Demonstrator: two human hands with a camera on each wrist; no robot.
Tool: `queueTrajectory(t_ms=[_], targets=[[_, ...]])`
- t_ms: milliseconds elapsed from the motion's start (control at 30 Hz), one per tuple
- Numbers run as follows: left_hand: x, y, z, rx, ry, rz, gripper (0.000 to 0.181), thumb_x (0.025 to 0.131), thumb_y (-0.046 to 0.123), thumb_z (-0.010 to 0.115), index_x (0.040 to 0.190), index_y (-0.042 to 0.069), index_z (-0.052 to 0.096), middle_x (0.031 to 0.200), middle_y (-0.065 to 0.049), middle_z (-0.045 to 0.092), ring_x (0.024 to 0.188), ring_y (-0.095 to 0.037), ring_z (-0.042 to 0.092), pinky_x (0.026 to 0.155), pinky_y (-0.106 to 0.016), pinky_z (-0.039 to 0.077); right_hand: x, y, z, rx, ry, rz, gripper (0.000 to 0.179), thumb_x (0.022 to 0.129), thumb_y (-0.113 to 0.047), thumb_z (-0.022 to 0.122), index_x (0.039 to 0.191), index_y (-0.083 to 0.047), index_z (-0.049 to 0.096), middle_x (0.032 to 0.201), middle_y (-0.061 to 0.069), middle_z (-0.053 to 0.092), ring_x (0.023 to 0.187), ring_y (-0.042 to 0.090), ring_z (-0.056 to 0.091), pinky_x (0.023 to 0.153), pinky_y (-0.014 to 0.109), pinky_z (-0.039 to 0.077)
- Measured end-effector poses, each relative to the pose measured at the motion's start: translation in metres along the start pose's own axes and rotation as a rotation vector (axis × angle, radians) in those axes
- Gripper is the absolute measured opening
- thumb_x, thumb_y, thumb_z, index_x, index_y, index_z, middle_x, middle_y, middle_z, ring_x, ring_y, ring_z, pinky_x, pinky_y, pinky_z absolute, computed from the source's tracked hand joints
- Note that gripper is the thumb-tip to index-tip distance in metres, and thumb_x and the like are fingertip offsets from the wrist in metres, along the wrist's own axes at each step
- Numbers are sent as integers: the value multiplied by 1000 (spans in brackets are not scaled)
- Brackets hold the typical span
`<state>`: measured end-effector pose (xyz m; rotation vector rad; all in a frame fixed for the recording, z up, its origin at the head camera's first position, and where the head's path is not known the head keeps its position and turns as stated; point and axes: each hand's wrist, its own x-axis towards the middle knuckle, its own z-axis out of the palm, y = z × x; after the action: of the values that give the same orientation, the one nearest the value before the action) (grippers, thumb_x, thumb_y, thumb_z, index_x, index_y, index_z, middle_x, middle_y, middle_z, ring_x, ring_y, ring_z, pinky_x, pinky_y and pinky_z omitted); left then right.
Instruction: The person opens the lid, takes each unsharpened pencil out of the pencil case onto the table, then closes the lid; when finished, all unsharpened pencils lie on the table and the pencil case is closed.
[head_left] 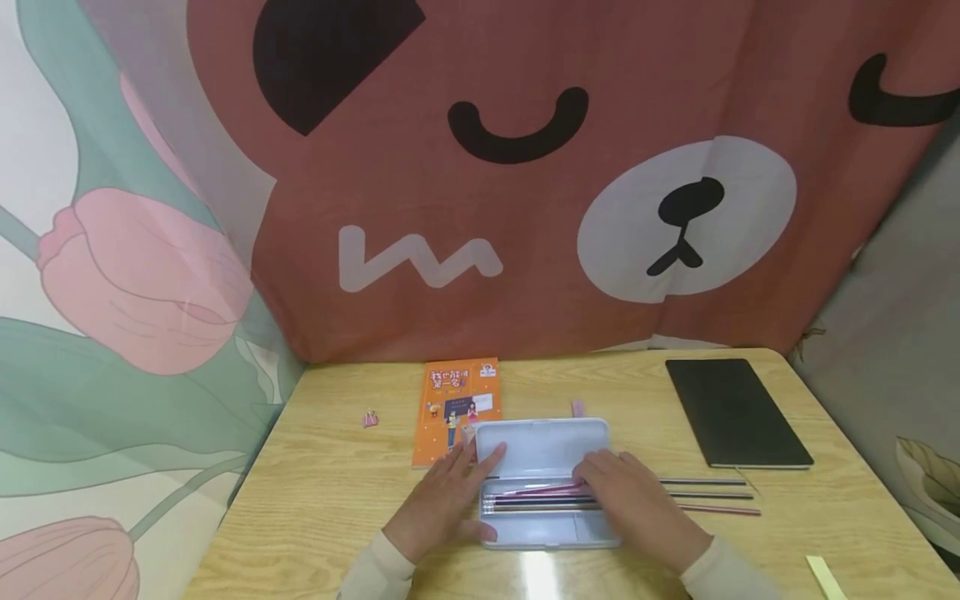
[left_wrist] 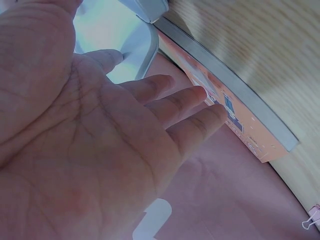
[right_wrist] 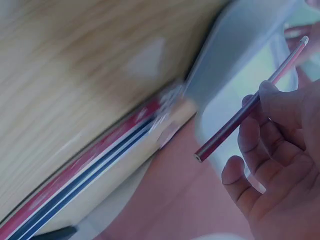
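A light-coloured pencil case (head_left: 540,533) lies open on the table, lid (head_left: 540,450) tipped back, with several pencils (head_left: 543,502) in its tray. My right hand (head_left: 637,504) is over the right part of the case. Between thumb and fingers it pinches a dark red pencil (right_wrist: 230,125), slanted over the tray. My left hand (head_left: 442,504) rests at the case's left side with fingers extended, the thumb near the front corner; its palm (left_wrist: 100,150) holds nothing. To the right, more pencils (head_left: 720,495) lie side by side, partly hidden behind my right hand.
Behind the case, an orange book (head_left: 457,400) lies partly covered by the lid. A pink binder clip (head_left: 370,418) sits at the left and a black notebook (head_left: 738,412) at the back right. Near the front right is a yellow strip (head_left: 825,577); a small pinkish-purple piece (head_left: 577,407) shows behind the lid.
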<state>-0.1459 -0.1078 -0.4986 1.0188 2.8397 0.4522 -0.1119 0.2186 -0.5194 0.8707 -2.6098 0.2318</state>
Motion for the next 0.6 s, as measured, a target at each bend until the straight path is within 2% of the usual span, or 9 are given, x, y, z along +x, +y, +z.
queueTrajectory(t_ms=[100, 233, 367, 433, 533, 600], targets=[[0, 1, -1, -5, -1, 0, 119, 78, 51, 94, 175, 22, 33, 175, -32, 33, 160, -55, 38, 123, -70, 44, -11, 11, -13, 28, -37, 94, 32, 94, 2, 77, 107, -25, 68, 106, -17, 66, 99, 6, 62, 85, 37, 59], [0, 1, -2, -18, -1, 0, 119, 77, 51, 94, 175, 21, 33, 175, -32, 33, 159, -55, 38, 123, -70, 43, -34, 31, -23, 34, -52, 197, 29, 90, -12, 88, 103, -31, 70, 100, -23, 66, 93, 1, 61, 78, 31, 56], [0, 1, -2, -18, 10, 10, 119, 77, 49, 95, 175, 20, 34, 174, -33, 33, 158, -56, 39, 122, -71, 44, -61, 51, -24, -18, 27, 201, 35, 80, -14, 95, 97, -33, 71, 93, -25, 63, 83, -4, 56, 69, 27, 52], [-1, 0, -2, -17, 16, 14, 119, 77, 49, 95, 175, 19, 34, 174, -34, 34, 158, -57, 39, 122, -71, 44, -73, 56, -27, -40, 32, 217, 37, 78, -14, 96, 95, -35, 70, 91, -27, 62, 82, -6, 53, 68, 27, 52], [-1, 1, -2, -21, 17, 14, 118, 77, 48, 95, 174, 18, 35, 174, -34, 34, 158, -58, 39, 122, -71, 44, -86, 62, -34, -68, -18, 254, 41, 77, -11, 97, 93, -37, 70, 91, -28, 61, 84, -3, 57, 71, 29, 54], [-1, 1, -3, -27, 11, 10, 118, 77, 48, 95, 175, 18, 35, 174, -34, 34, 158, -57, 39, 122, -71, 44, -94, 65, -39, -69, -87, 304, 42, 79, -9, 97, 93, -39, 70, 92, -29, 61, 86, -2, 58, 73, 30, 54]])
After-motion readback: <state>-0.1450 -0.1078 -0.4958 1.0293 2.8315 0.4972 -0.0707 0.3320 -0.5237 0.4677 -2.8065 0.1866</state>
